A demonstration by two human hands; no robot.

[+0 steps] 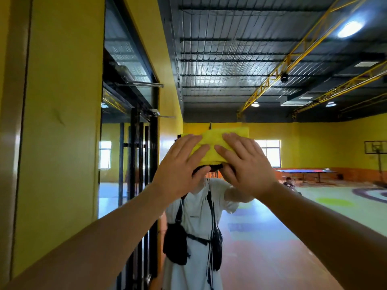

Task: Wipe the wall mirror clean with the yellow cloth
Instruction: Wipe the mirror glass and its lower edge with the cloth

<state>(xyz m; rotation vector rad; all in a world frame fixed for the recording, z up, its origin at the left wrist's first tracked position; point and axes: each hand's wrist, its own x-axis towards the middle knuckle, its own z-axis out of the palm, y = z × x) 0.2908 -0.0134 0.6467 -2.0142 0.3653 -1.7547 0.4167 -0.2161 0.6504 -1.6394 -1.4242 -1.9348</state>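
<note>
The wall mirror (261,227) fills most of the head view and reflects a large hall and my own body in a white shirt. A folded yellow cloth (211,143) lies flat against the glass at head height. My left hand (180,168) presses on its left part with fingers spread. My right hand (245,162) presses on its right part, fingers also spread flat. Both arms reach forward and up from the lower corners. Drips of liquid run down the glass below the cloth.
A yellow wall (60,122) and the mirror's frame edge stand at the left. In the reflection I see a black-framed glass door (136,153), a blue table-tennis table (305,171), a basketball hoop (374,147) and a seated person at the back.
</note>
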